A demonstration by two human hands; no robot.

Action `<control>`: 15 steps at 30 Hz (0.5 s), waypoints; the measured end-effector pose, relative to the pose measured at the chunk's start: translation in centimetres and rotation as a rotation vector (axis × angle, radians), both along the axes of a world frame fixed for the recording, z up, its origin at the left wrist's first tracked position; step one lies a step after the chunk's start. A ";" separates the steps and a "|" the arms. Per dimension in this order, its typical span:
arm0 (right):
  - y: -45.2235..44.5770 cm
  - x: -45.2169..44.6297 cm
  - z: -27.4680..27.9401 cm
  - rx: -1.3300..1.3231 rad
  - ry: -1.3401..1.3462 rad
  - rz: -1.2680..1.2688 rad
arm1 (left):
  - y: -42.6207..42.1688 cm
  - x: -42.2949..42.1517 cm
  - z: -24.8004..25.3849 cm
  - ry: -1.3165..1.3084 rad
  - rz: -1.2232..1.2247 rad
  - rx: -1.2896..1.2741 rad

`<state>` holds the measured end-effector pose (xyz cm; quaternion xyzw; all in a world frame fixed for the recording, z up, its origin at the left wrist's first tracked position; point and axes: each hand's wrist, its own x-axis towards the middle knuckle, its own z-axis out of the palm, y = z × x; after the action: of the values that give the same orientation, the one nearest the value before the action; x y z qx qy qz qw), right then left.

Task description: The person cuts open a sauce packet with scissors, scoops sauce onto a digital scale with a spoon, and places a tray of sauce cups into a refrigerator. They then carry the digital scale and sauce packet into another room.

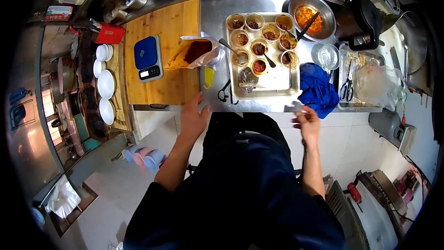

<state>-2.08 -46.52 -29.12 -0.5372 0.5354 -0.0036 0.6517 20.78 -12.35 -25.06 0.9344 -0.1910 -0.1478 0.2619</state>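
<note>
My left hand [193,116] is held near the front edge of the counter, below the wooden board [173,90], fingers apart and holding nothing. My right hand [307,122] is at the counter's front edge, just below the blue cloth [318,88], its fingers curled; whether something small is between them I cannot make out. Between and beyond the hands lies a metal tray [277,83] with several plastic cups of dark red paste [259,66], some with spoons in them. An opened foil bag of red powder [199,52] lies on the board beside a digital scale [149,59].
A metal bowl of orange-red sauce [309,18] stands at the back right. Scissors [346,90] and a plastic bag [379,85] lie on a second tray at right. White bowls [106,84] stand at left. Black-handled tools [224,93] and a yellow peeler [209,78] lie beside the board.
</note>
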 end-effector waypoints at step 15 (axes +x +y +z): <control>9.7 11.6 -3.0 0.518 -0.137 -0.392 | 5.7 6.1 -0.6 0.267 -0.099 0.019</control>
<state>9.50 -36.86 -32.13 -0.2389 0.5668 -0.0289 0.7879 26.90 -6.70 -25.65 0.8982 -0.1990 -0.2853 0.2686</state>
